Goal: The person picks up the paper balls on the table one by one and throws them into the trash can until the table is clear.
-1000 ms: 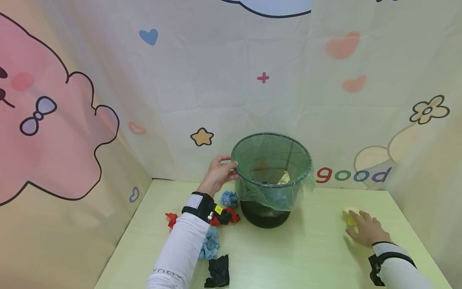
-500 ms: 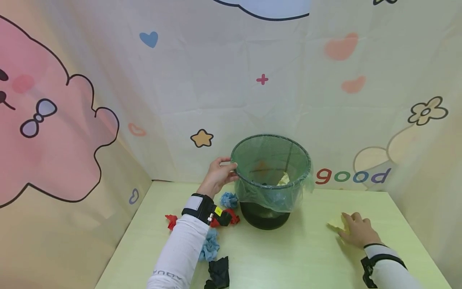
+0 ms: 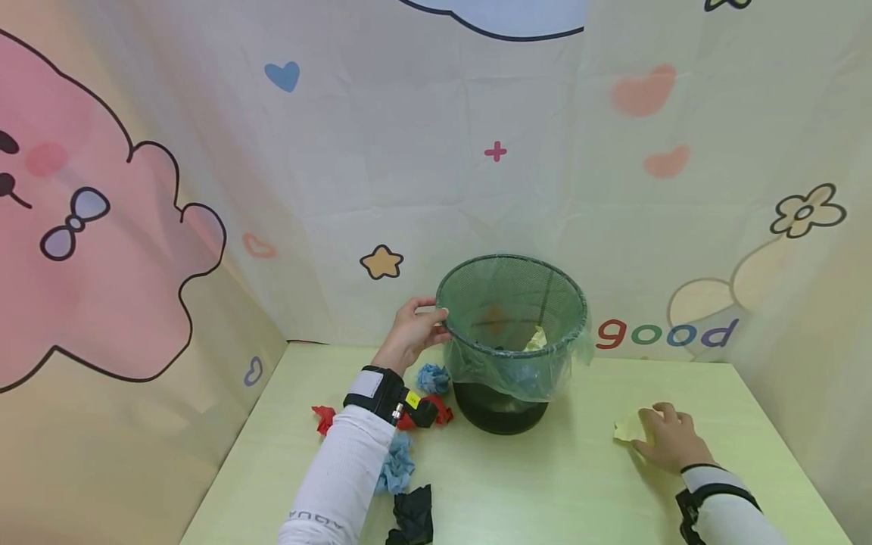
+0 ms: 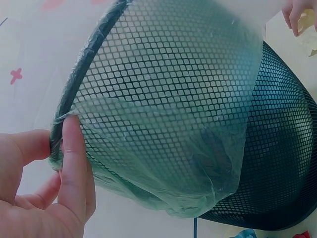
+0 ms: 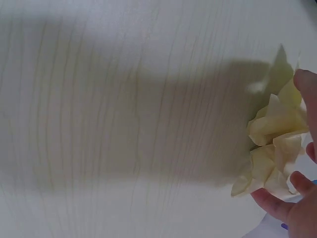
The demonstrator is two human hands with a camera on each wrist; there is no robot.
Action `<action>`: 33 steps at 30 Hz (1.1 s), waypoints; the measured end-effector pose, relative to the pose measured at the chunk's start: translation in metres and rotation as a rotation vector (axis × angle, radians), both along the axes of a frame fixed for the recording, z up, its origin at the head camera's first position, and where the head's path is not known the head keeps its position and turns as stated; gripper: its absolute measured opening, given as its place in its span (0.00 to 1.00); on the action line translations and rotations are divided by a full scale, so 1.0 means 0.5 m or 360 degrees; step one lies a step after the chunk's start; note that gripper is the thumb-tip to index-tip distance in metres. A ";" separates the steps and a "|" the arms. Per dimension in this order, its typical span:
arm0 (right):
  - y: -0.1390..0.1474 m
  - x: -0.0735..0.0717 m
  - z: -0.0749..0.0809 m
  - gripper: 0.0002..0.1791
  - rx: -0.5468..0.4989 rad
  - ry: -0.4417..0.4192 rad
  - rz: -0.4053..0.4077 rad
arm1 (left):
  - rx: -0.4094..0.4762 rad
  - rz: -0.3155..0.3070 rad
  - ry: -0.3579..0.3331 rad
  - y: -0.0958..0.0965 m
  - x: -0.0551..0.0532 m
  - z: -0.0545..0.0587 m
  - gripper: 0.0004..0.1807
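Observation:
A round black mesh wastebasket lined with a translucent green bag stands near the back of the table. My left hand pinches its rim at the left side, the thumb and fingers on either side of the bag-covered edge in the left wrist view. Inside the basket lies a crumpled yellow paper. To the right, low over or on the table, my right hand holds another crumpled yellow paper between thumb and fingertips. Whether that paper touches the tabletop, I cannot tell.
Left of the basket lie crumpled papers: blue paper, red paper, another blue paper and black paper. My left forearm partly covers them. A printed cloth backdrop rises behind the table.
My right hand has gathered the yellow paper and shifted a little left with it, toward the wastebasket. The left hand stays on the rim.

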State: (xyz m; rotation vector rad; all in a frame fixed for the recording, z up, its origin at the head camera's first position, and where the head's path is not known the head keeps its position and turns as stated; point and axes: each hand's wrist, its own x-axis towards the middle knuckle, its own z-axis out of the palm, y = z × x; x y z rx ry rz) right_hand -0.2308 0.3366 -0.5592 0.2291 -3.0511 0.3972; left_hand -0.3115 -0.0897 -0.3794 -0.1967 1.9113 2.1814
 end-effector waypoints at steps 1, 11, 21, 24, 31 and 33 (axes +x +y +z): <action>0.000 0.000 -0.001 0.31 0.0000 -0.0015 -0.0001 | 0.0003 0.0001 -0.0002 0.000 0.000 0.000 0.20; -0.005 -0.009 -0.012 0.35 -0.0014 -0.0268 -0.0001 | -0.0002 -0.0002 -0.0011 0.001 0.000 -0.003 0.21; -0.028 -0.003 -0.009 0.27 0.0011 -0.0234 0.0090 | -0.0001 -0.0001 0.0004 0.001 -0.003 -0.003 0.20; -0.033 -0.003 -0.013 0.26 -0.0017 -0.0213 0.0113 | 0.0006 0.0003 0.0003 0.001 -0.004 -0.003 0.20; -0.043 -0.001 -0.016 0.16 -0.0077 -0.0255 0.0161 | 0.0006 0.0007 -0.0004 0.001 -0.002 -0.001 0.20; -0.046 0.000 -0.015 0.14 -0.0078 -0.0251 0.0174 | 0.0003 0.0005 -0.0003 0.001 -0.002 -0.001 0.21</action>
